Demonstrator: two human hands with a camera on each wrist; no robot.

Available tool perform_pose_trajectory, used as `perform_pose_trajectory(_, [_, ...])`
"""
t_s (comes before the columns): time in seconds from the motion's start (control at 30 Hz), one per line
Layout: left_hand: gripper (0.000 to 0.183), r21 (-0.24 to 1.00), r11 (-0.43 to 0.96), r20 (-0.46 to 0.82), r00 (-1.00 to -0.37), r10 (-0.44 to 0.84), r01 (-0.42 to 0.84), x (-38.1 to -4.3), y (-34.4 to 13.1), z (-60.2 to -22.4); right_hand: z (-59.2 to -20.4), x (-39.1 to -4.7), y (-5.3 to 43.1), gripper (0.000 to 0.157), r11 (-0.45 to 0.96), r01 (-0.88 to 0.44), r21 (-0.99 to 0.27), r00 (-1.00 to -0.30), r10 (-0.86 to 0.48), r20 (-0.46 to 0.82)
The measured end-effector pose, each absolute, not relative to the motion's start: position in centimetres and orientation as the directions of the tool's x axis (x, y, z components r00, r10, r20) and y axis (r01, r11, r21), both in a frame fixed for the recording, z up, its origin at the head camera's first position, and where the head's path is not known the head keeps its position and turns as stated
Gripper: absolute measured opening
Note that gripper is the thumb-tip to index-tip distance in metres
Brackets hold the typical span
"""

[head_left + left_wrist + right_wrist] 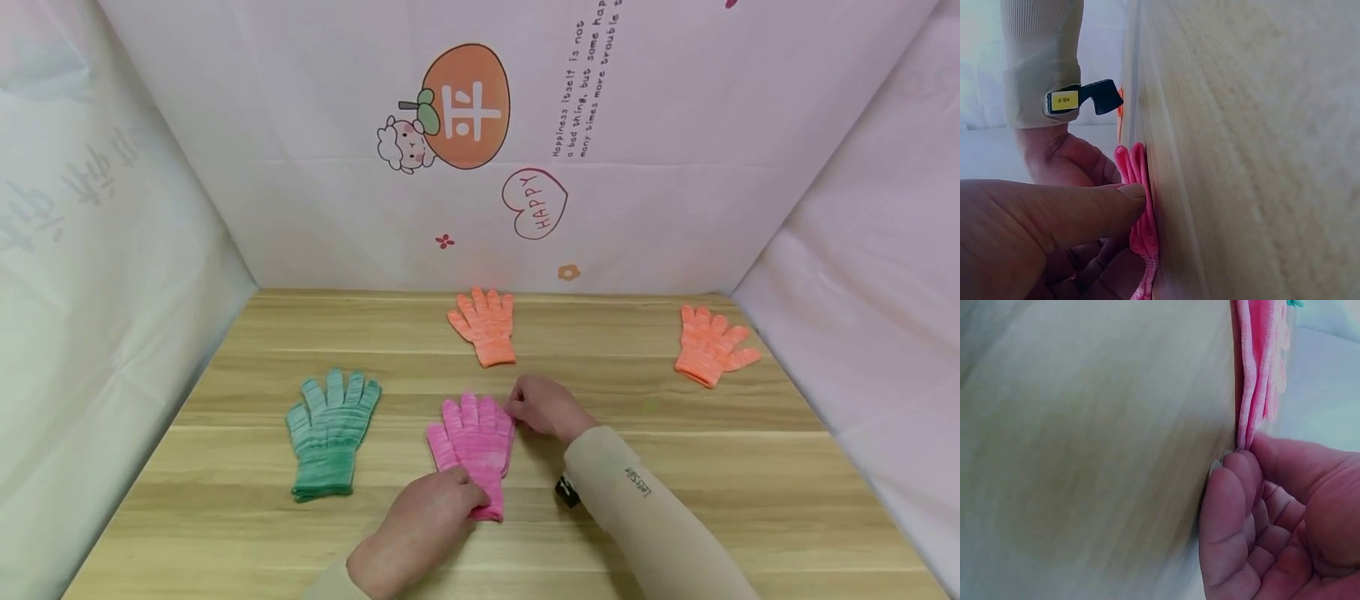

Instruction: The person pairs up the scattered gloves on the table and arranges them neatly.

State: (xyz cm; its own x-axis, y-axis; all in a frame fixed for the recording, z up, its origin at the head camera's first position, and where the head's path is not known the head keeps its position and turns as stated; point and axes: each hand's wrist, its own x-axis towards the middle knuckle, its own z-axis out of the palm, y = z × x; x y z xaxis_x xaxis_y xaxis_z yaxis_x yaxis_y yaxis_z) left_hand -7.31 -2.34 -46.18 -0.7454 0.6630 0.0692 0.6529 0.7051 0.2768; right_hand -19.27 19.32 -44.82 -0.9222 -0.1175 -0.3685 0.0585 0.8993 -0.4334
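A pair of pink knitted gloves [480, 446] lies stacked on the table, fingers pointing away from me. My left hand [431, 521] holds the cuff end, its thumb on the pink knit [1141, 212], where folded layers show edge-on. On the right side, my right hand [547, 407] pinches the edge near a glove finger. In the right wrist view, the thumb and fingertips [1250, 469] meet on the layered pink edge [1250, 381], close against the tabletop. Stacked green gloves [330, 437] lie to the left of the pink ones.
One orange glove [487, 327] lies at the back middle of the wooden table [600, 533], another orange glove [712, 346] at the back right. Printed white cloth [337, 225] walls the back and both sides. A black wrist device [567, 490] shows under the right sleeve.
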Motion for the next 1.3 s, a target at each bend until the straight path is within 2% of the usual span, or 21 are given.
perform_pose_trajectory(0.3, [0.008, 0.28, 0.706, 0.063, -0.746, 0.663, 0.651, -7.4, -2.3, -46.2, -43.9, -18.0, 19.0, 0.015, 0.891, 0.029, -0.453, -0.946, -0.122, -0.301])
perform_pose_trajectory(0.57, [0.006, 0.276, 0.712, 0.073, -0.752, 0.655, 0.646, -7.3, -2.1, -46.2, -43.9, -15.1, 18.6, 0.027, 0.865, -0.029, -0.501, -0.904, -0.237, -0.356])
perform_pose_trajectory(0.83, [0.004, 0.279, 0.731, 0.065, -0.772, 0.632, 0.623, -7.4, -1.7, -46.1, -44.4, -13.9, 18.1, 0.018, 0.817, -0.011, -0.576, -0.907, -0.25, -0.337])
perform_pose_trajectory(1.1, [0.021, 0.213, 0.761, 0.091, -0.788, 0.609, 0.613, -7.5, -1.2, -46.2, -44.6, -13.8, 18.0, 0.014, 0.803, -0.001, -0.596, -0.901, -0.259, -0.348])
perform_pose_trajectory(1.3, [0.046, 0.174, 0.769, 0.032, -0.784, 0.62, 0.615, -7.7, -0.7, -45.9, -44.7, -13.7, 18.1, 0.015, 0.814, -0.02, -0.581, -0.903, -0.263, -0.338])
